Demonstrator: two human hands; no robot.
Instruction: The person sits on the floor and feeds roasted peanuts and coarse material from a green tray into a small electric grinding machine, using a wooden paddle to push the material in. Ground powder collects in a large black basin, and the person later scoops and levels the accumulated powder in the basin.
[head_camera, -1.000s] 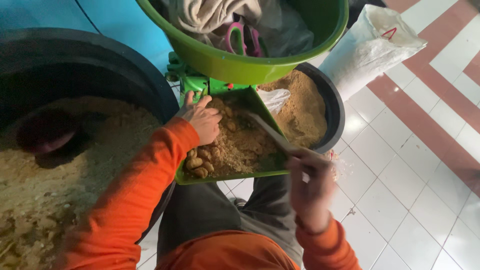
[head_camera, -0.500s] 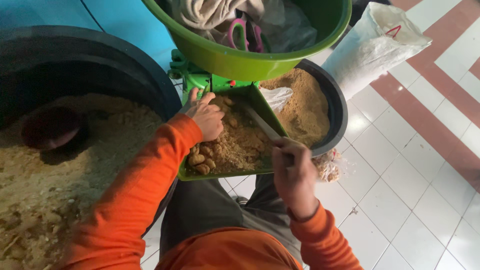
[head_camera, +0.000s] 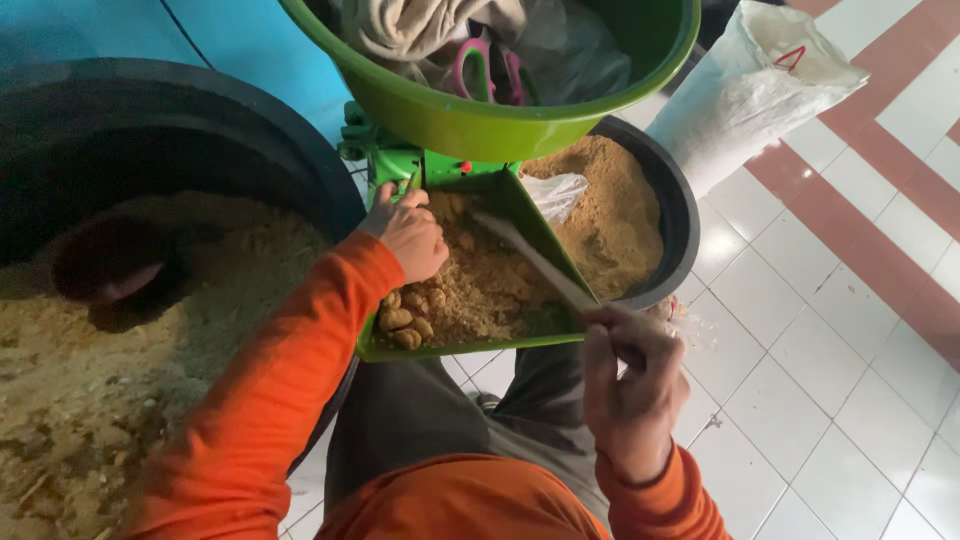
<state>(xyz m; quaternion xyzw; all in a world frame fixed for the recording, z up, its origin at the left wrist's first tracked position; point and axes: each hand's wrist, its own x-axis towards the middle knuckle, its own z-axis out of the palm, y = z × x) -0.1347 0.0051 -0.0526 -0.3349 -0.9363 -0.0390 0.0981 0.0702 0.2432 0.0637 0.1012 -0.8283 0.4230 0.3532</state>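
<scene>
A green metal tray (head_camera: 455, 350) of a green machine holds brown crumbly meal (head_camera: 490, 285) and a few lumps at its near left corner. My left hand (head_camera: 410, 232) rests fingers-down in the meal at the tray's far left. My right hand (head_camera: 630, 380) is closed around the near end of a pale flat stick (head_camera: 530, 262), whose far end lies in the meal toward the machine's mouth. Both arms wear orange sleeves.
A green basin (head_camera: 480, 115) with cloth and pink-handled scissors sits above the machine. A large black tub (head_camera: 200, 150) of coarse brown meal and a dark scoop is at left. A smaller black tub (head_camera: 680, 215) of finer meal lies behind the tray, a white sack (head_camera: 750, 95) beside it. White and red tiled floor at right.
My right hand has moved left and back along the tray's near edge, and the stick's tip has pushed further into the meal. My left hand has stayed in place.
</scene>
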